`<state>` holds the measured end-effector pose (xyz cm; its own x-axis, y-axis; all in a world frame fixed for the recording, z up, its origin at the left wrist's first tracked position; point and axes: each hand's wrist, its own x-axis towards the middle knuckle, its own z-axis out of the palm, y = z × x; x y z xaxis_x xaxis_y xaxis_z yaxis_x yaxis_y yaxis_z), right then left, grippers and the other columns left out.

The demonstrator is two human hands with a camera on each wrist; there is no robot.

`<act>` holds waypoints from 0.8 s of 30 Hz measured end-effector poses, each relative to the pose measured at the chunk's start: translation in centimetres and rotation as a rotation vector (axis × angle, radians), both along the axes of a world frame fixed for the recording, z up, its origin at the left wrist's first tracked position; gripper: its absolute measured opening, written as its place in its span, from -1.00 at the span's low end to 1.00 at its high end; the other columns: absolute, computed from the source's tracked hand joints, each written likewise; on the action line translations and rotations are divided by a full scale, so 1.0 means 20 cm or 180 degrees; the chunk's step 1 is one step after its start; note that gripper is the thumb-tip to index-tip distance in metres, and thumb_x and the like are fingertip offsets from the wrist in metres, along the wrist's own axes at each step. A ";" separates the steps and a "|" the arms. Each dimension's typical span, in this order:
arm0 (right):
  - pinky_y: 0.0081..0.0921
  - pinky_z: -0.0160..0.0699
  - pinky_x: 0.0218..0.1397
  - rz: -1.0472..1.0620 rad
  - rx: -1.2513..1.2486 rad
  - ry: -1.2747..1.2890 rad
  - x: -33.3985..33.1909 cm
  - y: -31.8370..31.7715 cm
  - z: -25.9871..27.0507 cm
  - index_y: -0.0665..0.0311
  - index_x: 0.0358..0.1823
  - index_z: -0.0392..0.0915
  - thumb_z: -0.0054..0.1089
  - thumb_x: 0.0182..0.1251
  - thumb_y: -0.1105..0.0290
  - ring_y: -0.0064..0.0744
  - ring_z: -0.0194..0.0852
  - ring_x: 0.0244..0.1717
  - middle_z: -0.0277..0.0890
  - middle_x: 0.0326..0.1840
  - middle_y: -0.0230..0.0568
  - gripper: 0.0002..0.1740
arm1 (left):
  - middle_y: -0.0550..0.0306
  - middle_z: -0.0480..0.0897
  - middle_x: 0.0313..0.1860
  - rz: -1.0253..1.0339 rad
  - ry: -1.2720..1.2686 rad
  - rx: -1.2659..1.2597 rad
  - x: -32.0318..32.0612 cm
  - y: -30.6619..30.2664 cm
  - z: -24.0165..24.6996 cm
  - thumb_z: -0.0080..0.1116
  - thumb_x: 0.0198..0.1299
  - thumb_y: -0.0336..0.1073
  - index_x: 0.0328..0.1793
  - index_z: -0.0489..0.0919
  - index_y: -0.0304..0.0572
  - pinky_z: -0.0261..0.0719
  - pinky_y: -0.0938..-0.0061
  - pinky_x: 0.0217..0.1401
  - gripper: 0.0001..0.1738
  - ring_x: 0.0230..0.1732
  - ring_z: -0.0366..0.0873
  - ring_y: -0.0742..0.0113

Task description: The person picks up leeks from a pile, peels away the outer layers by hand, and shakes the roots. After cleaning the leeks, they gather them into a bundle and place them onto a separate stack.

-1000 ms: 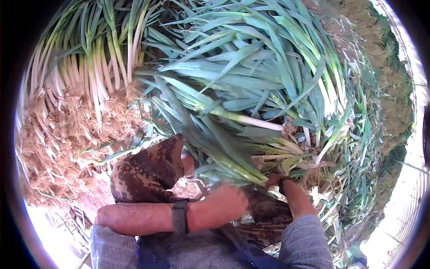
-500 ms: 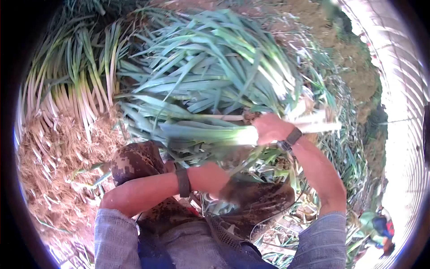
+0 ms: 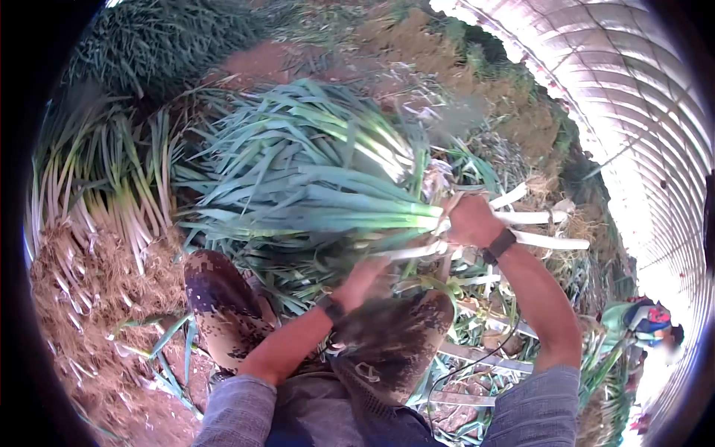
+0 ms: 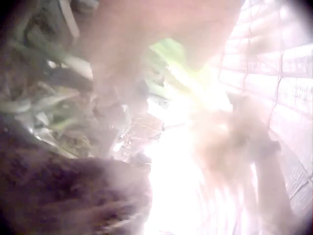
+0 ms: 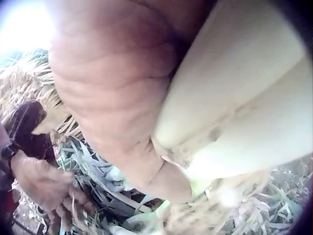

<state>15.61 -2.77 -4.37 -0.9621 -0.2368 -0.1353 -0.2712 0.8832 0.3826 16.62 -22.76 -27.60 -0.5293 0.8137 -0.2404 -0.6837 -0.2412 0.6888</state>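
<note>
My right hand (image 3: pixel 474 221) grips several leeks (image 3: pixel 540 217) round their white stems, rooty ends pointing right, long green leaves spreading left over the heap. Close up in the right wrist view, that hand's thumb (image 5: pixel 164 183) presses along thick pale stems (image 5: pixel 239 117). Over the lap, near the leaves, my left hand (image 3: pixel 363 280) is blurred. The right wrist view shows the left hand (image 5: pixel 46 181) with fingers loosely extended downward. A single white stalk (image 3: pixel 413 252) lies between the two hands. The left wrist view is blurred and overexposed, with the left hand (image 4: pixel 166 24) across its top.
Rows of leeks with brown roots (image 3: pixel 97 276) lie at the left. A leaf heap (image 3: pixel 298 134) spreads ahead, with another dark green pile (image 3: pixel 164 48) behind. Trimmings (image 3: pixel 477 402) litter the ground by the camouflage-clad knees (image 3: pixel 402 335). Another person (image 3: pixel 640 320) is at far right.
My right hand has risen from low beside the right knee, bringing the leeks up and rightward. The left hand has moved forward from the lap. The view has tilted up, showing more ground ahead.
</note>
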 end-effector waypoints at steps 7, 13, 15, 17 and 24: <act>-0.20 0.48 -0.35 -0.0236 0.0063 0.0457 0.37 -0.08 0.18 0.27 -0.09 0.54 0.30 -0.18 0.44 -0.04 0.58 -0.35 0.56 -0.43 -0.02 -0.53 | -0.23 0.35 0.36 0.0261 0.0093 0.1258 -0.10 0.22 0.54 0.06 0.18 0.41 0.48 0.19 -0.21 0.32 -0.04 0.39 -0.01 0.37 0.33 -0.02; -0.21 0.49 -0.29 0.0059 -0.0532 0.1677 0.38 -0.10 0.14 0.27 0.01 0.49 0.28 -0.23 0.52 -0.06 0.55 -0.27 0.53 -0.28 -0.02 -0.41 | 0.03 0.51 0.15 0.1170 0.0200 0.1500 -0.28 0.22 0.90 0.00 0.33 0.24 0.30 0.36 -0.06 0.48 0.11 0.22 -0.36 0.19 0.46 0.19; -0.21 0.54 -0.18 -0.0142 -0.1315 0.1762 0.31 -0.13 0.08 0.28 0.08 0.47 0.27 -0.21 0.54 -0.01 0.55 -0.16 0.54 -0.21 0.01 -0.37 | 0.03 0.44 0.23 0.1261 0.0916 0.1221 -0.34 0.15 0.95 0.27 0.11 0.28 0.35 0.27 -0.11 0.31 0.01 0.35 -0.13 0.28 0.36 0.13; -0.20 0.59 -0.08 -0.0275 -0.1778 0.1865 0.24 -0.21 0.01 0.30 0.11 0.45 0.24 -0.16 0.57 0.06 0.55 -0.09 0.55 -0.09 0.07 -0.37 | 0.06 0.46 0.20 0.1211 0.1186 0.0860 -0.34 0.09 0.97 0.33 0.10 0.18 0.32 0.29 -0.07 0.39 0.06 0.26 -0.20 0.23 0.40 0.16; -0.24 0.63 -0.04 -0.0172 -0.3007 0.1006 0.12 -0.33 -0.24 0.31 0.26 0.41 0.44 0.02 0.00 -0.12 0.65 -0.08 0.60 -0.10 0.12 -0.18 | 0.11 0.58 -0.02 0.2732 0.2507 0.0682 -0.64 -0.03 0.60 0.41 0.00 -0.24 0.17 0.46 -0.25 0.49 0.36 0.02 -0.40 -0.10 0.51 0.26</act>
